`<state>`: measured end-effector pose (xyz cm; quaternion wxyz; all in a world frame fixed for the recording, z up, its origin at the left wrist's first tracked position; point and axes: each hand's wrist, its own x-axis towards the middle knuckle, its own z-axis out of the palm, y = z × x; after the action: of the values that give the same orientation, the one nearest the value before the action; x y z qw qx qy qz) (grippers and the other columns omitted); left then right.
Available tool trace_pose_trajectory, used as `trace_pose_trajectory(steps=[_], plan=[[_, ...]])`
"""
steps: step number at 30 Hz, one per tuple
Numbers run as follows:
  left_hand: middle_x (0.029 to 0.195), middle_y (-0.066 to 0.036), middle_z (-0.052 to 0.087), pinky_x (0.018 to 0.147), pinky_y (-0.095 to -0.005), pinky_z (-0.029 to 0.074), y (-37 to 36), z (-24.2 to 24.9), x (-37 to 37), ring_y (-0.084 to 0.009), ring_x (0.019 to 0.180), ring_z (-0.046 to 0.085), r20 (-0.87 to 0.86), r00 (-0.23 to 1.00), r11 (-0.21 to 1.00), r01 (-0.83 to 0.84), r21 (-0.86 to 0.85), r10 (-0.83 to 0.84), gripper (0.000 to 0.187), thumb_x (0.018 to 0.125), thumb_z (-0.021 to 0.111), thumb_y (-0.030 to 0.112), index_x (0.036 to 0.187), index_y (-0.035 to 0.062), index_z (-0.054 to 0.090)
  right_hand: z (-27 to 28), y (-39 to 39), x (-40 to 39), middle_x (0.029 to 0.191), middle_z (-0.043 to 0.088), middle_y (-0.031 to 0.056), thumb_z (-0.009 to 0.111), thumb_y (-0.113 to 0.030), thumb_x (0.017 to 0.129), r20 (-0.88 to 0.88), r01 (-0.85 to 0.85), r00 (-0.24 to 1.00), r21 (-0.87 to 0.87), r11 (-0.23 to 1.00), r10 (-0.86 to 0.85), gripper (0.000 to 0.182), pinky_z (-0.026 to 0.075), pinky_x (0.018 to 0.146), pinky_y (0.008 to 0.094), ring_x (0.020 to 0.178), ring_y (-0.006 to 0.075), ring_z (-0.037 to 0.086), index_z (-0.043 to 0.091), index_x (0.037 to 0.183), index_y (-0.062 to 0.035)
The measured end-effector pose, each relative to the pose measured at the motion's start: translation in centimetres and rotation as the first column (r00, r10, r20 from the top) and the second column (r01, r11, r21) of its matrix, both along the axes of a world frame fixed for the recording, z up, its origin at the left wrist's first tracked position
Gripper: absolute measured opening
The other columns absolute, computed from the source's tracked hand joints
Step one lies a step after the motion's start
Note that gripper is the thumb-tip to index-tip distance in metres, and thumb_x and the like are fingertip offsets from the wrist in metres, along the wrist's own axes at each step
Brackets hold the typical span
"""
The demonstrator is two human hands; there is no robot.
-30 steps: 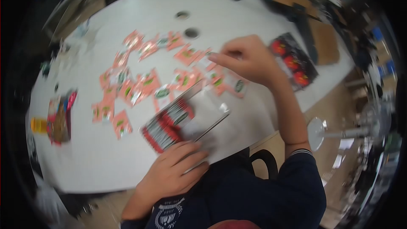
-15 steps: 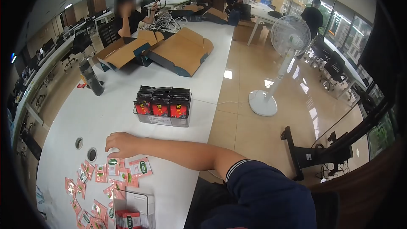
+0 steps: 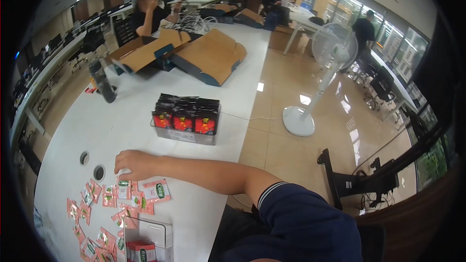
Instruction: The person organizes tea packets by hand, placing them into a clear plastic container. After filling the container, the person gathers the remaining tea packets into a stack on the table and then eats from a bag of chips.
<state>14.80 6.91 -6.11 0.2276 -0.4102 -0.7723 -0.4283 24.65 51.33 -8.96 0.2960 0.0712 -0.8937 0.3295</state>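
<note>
My right hand [image 3: 133,165] reaches in from the right over the white table, its fingers curled down and closed on the upper end of a pink and green Cozy packet [image 3: 124,190]. Other pink packets lie loose around it, one larger-looking packet [image 3: 157,191] just to the right and several more [image 3: 106,237] towards the lower left. Below, a clear bin [image 3: 166,233] holds a row of pink packets [image 3: 141,252]. Beyond my forearm stands a second clear bin [image 3: 184,137], filled with black and red packets [image 3: 182,122]. My left hand is out of view.
Opened cardboard boxes [image 3: 213,58] and a dark bottle [image 3: 102,83] stand farther back on the table [image 3: 73,131]. A person [image 3: 148,17] sits at the far side by white cables. A white fan [image 3: 298,120] and a black metal stand [image 3: 335,179] are to the right.
The whole view has shifted slightly. My right hand stays at the same packet, and the person across the table holds a hand near their face as before.
</note>
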Motion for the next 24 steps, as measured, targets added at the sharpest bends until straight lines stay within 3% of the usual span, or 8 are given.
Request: trace_pose_trajectory(steps=[2, 4, 6, 8, 11, 13, 19, 24], plan=[[0.124, -0.014, 0.064, 0.101, -0.0473, 0.046, -0.1, -0.1, -0.2, -0.0317, 0.115, 0.058, 0.101, 0.995, 1.000, 0.010, 0.003, -0.011, 0.042, 0.112, 0.050, 0.041, 0.133, 0.0074, 0.063, -0.5, 0.6, 0.0, 0.110, 0.070, 0.0107, 0.075, -0.025, 0.090, -0.021, 0.006, 1.000, 0.010, 1.000, -0.006, 0.023, 0.051, 0.100, 0.0442, 0.112, 0.0317, 0.063, 0.077, 0.106, -0.0090], [0.126, -0.019, 0.061, 0.103, -0.0482, 0.051, -0.3, -1.8, -1.7, -0.0352, 0.118, 0.062, -0.342, 0.939, 0.994, -0.001, -0.112, -0.037, 0.042, 0.106, 0.059, 0.038, 0.126, 0.0011, 0.065, -1.7, 1.7, -0.5, 0.113, 0.070, 0.0111, 0.074, -0.024, 0.091, -0.004, 0.039, 0.999, 0.030, 0.999, -0.039, 0.022, 0.051, 0.101, 0.0448, 0.114, 0.0334, 0.062, 0.076, 0.108, -0.0099], [0.125, -0.016, 0.062, 0.107, -0.0454, 0.047, -0.7, -2.6, -1.3, -0.0326, 0.121, 0.061, 0.169, 0.985, 0.994, -0.054, 0.099, 0.036, 0.043, 0.107, 0.059, 0.038, 0.124, -0.0002, 0.066, 0.0, 1.9, 0.7, 0.113, 0.072, 0.0105, 0.075, -0.020, 0.091, 0.012, 0.085, 0.996, 0.104, 0.991, -0.087, 0.022, 0.053, 0.099, 0.0435, 0.112, 0.0318, 0.066, 0.077, 0.111, -0.0109], [0.122, -0.015, 0.066, 0.112, -0.0454, 0.039, -1.3, -0.4, -1.2, -0.0315, 0.123, 0.058, 0.100, 0.994, 0.997, -0.046, -0.069, 0.053, 0.032, 0.103, 0.059, 0.026, 0.118, -0.0003, 0.067, 2.6, 2.2, 1.9, 0.107, 0.075, 0.0105, 0.075, -0.019, 0.093, -0.021, 0.158, 0.987, 0.271, 0.950, -0.158, 0.021, 0.057, 0.090, 0.0405, 0.102, 0.0289, 0.071, 0.078, 0.111, -0.0092], [0.119, -0.013, 0.068, 0.110, -0.0436, 0.041, -1.1, 0.8, -1.1, -0.0307, 0.121, 0.058, 0.113, 0.993, 0.992, -0.027, -0.121, 0.041, 0.022, 0.100, 0.060, 0.013, 0.115, -0.0011, 0.068, 7.3, 1.4, 3.5, 0.102, 0.075, 0.0121, 0.075, -0.022, 0.092, 0.266, 0.212, 0.929, 0.192, 0.958, -0.259, 0.024, 0.055, 0.076, 0.0354, 0.080, 0.0236, 0.069, 0.078, 0.109, -0.0049], [0.119, -0.013, 0.068, 0.110, -0.0421, 0.041, -1.5, 0.3, -0.8, -0.0301, 0.122, 0.058, 0.152, 0.986, 0.993, -0.053, -0.108, 0.069, 0.021, 0.100, 0.060, 0.010, 0.116, -0.0013, 0.069, 8.8, 0.2, 5.0, 0.098, 0.074, 0.0119, 0.081, -0.033, 0.086, 0.444, 0.191, 0.862, 0.163, 0.968, -0.245, 0.037, 0.054, 0.080, 0.0387, 0.086, 0.0304, 0.068, 0.078, 0.110, -0.0048], [0.121, -0.011, 0.069, 0.110, -0.0399, 0.042, -0.3, 0.6, -0.7, -0.0277, 0.123, 0.059, 0.153, 0.986, 0.978, -0.033, -0.205, 0.065, 0.019, 0.100, 0.063, 0.009, 0.116, 0.0000, 0.071, 7.7, -0.8, 6.4, 0.097, 0.065, 0.0080, 0.093, -0.030, 0.073, 0.622, -0.009, 0.771, 0.223, 0.975, -0.135, 0.056, 0.052, 0.076, 0.0339, 0.080, 0.0217, 0.061, 0.073, 0.118, -0.0044], [0.122, -0.011, 0.069, 0.110, -0.0403, 0.042, 0.0, 0.1, -0.8, -0.0271, 0.124, 0.058, 0.162, 0.986, 0.977, -0.004, -0.213, 0.040, 0.019, 0.100, 0.064, 0.009, 0.115, 0.0007, 0.072, 7.8, -2.1, 5.8, 0.094, 0.064, 0.0059, 0.087, -0.016, 0.080, 0.823, -0.099, 0.568, 0.051, 0.994, 0.015, 0.035, 0.052, 0.069, 0.0307, 0.075, 0.0163, 0.061, 0.063, 0.102, -0.0032]])
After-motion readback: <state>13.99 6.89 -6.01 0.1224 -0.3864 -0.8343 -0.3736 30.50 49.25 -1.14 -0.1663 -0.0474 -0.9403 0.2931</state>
